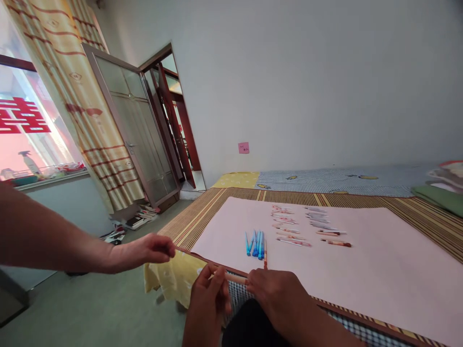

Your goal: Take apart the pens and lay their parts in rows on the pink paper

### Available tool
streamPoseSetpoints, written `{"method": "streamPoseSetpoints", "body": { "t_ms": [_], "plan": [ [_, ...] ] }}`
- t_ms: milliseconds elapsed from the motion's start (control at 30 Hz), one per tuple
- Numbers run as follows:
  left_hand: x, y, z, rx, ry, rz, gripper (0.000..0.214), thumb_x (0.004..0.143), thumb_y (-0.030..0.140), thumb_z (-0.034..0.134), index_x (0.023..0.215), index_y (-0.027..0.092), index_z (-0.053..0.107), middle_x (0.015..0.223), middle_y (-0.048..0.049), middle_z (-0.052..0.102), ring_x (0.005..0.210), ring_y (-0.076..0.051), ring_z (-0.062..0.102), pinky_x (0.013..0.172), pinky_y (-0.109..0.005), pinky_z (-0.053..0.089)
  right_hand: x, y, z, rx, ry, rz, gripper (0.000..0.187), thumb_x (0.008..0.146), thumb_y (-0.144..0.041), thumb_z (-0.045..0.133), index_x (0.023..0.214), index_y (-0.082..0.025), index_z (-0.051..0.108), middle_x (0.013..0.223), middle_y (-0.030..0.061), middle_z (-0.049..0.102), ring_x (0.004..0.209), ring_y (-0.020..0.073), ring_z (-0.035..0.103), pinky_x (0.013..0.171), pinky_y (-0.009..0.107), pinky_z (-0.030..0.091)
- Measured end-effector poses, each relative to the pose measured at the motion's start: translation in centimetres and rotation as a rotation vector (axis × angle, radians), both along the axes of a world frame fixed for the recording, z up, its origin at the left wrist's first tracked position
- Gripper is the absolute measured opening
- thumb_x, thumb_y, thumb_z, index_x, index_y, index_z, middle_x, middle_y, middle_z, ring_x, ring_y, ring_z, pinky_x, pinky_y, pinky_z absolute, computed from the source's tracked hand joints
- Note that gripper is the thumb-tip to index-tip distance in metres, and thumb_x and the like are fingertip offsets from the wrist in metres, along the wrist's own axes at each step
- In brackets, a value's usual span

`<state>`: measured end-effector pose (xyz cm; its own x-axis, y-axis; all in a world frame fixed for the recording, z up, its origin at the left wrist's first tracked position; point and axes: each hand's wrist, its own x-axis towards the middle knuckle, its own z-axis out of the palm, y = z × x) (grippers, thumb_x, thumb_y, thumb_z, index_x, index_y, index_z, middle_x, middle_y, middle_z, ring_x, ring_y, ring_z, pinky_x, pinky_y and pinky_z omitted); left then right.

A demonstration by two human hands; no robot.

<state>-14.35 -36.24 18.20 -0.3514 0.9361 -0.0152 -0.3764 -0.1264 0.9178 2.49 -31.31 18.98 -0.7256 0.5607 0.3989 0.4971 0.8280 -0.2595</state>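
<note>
Between my two hands, low over the near edge of the bed, is a peach-coloured pen [236,278]. The fingers of my left hand [210,294] pinch one end of it. At the other end, the fingers of my right hand [275,291] close round the barrel. Beyond my right hand several blue pens [257,245] lie side by side on a pale pink sheet [224,226]. Next to them lies an orange-and-white pen [265,250], its near end by my right hand. Farther back are rows of pinkish pens [289,224] and grey and brown pens [321,224].
Another person's hand [152,248] reaches in from the left, fingers curled, near the bed's corner. A striped mat [202,212] lies under the sheet. Folded cloths [441,193] are stacked at far right. An open door [133,120] and curtains [83,106] stand at left.
</note>
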Motion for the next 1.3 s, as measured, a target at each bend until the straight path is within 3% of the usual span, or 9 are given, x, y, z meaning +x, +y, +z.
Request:
{"method": "streamPoseSetpoints", "body": {
  "t_ms": [167,300,400,500,667,867,1033,1133,1300],
  "plan": [
    [-0.2,0.3,0.1,0.082,0.206,-0.042,0.030,0.084,0.047,0.067,0.079,0.019,0.056,0.054,0.0047,0.057,0.041,-0.008,0.047,0.043,-0.019,0.033,1.1,0.0,0.6,-0.219,0.121,0.024,0.034,0.105,-0.030,0.030,0.083,-0.021,0.053,0.080,0.0012,0.066,0.070,0.0143,0.059,0.062,0.026,0.033],
    [-0.8,-0.1,1.8,0.311,0.795,-0.163,0.024,0.091,0.041,0.059,0.101,0.021,0.067,0.073,-0.0020,0.067,0.061,-0.016,0.062,0.061,-0.027,0.048,2.7,0.4,2.0,-0.550,0.204,0.132,0.038,0.103,-0.042,0.036,0.078,-0.021,0.055,0.075,-0.0025,0.061,0.070,0.0121,0.055,0.064,0.023,0.036],
    [-1.2,-0.1,3.1,0.476,1.311,-0.187,0.017,0.094,0.033,0.056,0.087,0.023,0.068,0.079,-0.0040,0.065,0.070,-0.017,0.060,0.066,-0.027,0.045,3.6,0.7,2.8,-0.635,0.198,0.175,0.038,0.102,-0.043,0.039,0.078,-0.020,0.058,0.077,-0.0016,0.061,0.074,0.0131,0.055,0.068,0.023,0.037],
    [-1.1,0.0,3.6,0.516,1.497,-0.209,0.023,0.098,0.031,0.047,0.080,0.022,0.059,0.074,-0.0016,0.059,0.066,-0.015,0.055,0.063,-0.026,0.040,4.3,0.5,3.7,-0.629,0.170,0.156,0.039,0.102,-0.045,0.038,0.077,-0.020,0.055,0.073,-0.0025,0.056,0.070,0.0125,0.051,0.065,0.024,0.036],
    [-0.5,0.5,3.6,0.343,1.401,-0.322,0.033,0.101,0.037,0.036,0.077,0.022,0.053,0.074,0.0009,0.058,0.068,-0.014,0.053,0.066,-0.026,0.036,4.9,-0.2,4.1,-0.443,0.097,0.099,0.037,0.104,-0.041,0.032,0.077,-0.022,0.048,0.073,-0.0020,0.059,0.066,0.0125,0.052,0.063,0.024,0.034],
    [0.0,1.6,4.8,-0.045,1.019,-0.555,0.057,0.095,0.058,0.036,0.057,0.020,0.053,0.051,0.0036,0.042,0.052,-0.013,0.040,0.053,-0.026,0.031,5.1,0.5,2.2,-0.061,-0.046,0.052,0.030,0.104,-0.030,0.033,0.084,-0.022,0.053,0.079,0.0019,0.066,0.065,0.0148,0.057,0.059,0.028,0.028],
    [0.8,1.2,4.8,0.080,0.528,-0.476,0.036,0.070,0.046,0.080,0.092,0.020,0.067,0.071,0.0024,0.055,0.058,-0.012,0.045,0.052,-0.023,0.035,5.7,0.4,2.9,-0.356,0.040,-0.007,0.035,0.104,-0.042,0.032,0.082,-0.023,0.052,0.078,-0.0003,0.066,0.066,0.0144,0.057,0.059,0.026,0.032],
    [1.9,2.1,3.3,0.095,0.433,-0.421,0.034,0.074,0.050,0.075,0.073,0.019,0.063,0.053,0.0052,0.048,0.042,-0.009,0.036,0.043,-0.023,0.026,6.1,0.3,3.5,-0.433,0.072,-0.038,0.036,0.103,-0.043,0.033,0.078,-0.023,0.049,0.074,-0.0005,0.063,0.065,0.0149,0.055,0.059,0.026,0.032],
    [4.4,5.7,0.7,-0.020,0.330,-0.320,0.062,0.082,0.072,0.050,0.048,0.020,0.051,0.033,0.0063,0.031,0.031,-0.006,0.019,0.039,-0.026,0.009,7.3,1.9,2.9,-0.279,0.046,-0.110,0.036,0.103,-0.039,0.030,0.080,-0.023,0.050,0.077,0.0007,0.065,0.067,0.0162,0.056,0.062,0.028,0.031]
  ]
}}
